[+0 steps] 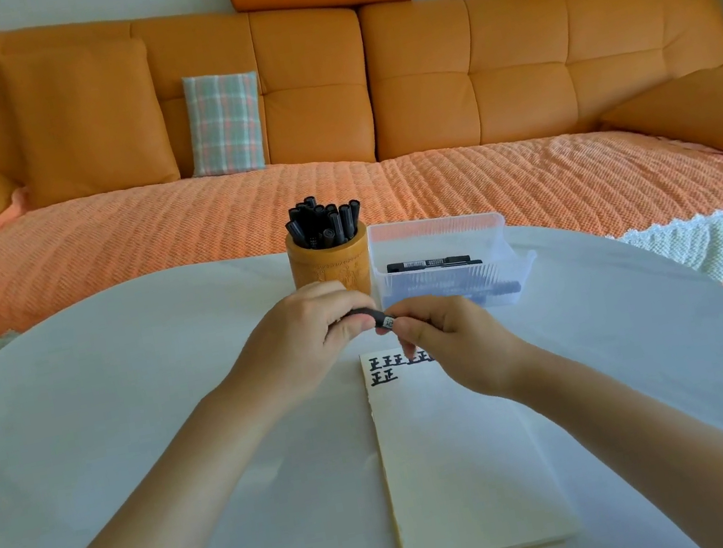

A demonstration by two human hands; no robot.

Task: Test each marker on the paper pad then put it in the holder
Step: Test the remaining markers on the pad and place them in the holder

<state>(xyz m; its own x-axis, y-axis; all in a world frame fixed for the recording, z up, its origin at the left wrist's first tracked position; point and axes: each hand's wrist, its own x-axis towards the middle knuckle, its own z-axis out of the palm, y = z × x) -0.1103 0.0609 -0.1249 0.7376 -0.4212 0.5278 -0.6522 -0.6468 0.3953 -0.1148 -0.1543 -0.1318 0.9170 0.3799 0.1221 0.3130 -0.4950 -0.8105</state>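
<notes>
Your left hand [306,327] and right hand [452,335] both grasp one marker [379,317] above the paper pad [453,450]. Pull the cap off straight; a jerk could fling ink or topple the holder [331,262].

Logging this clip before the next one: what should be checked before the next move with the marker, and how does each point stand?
1. Left hand and right hand grip the marker: ok.
2. Cap on or off: cannot tell, the hands cover it.
3. Pad has blank space below the marks: ok.
4. Holder upright behind the hands: ok.
5. Room left in holder: cannot tell, it looks packed.
6. Box holds more markers: ok.
</notes>
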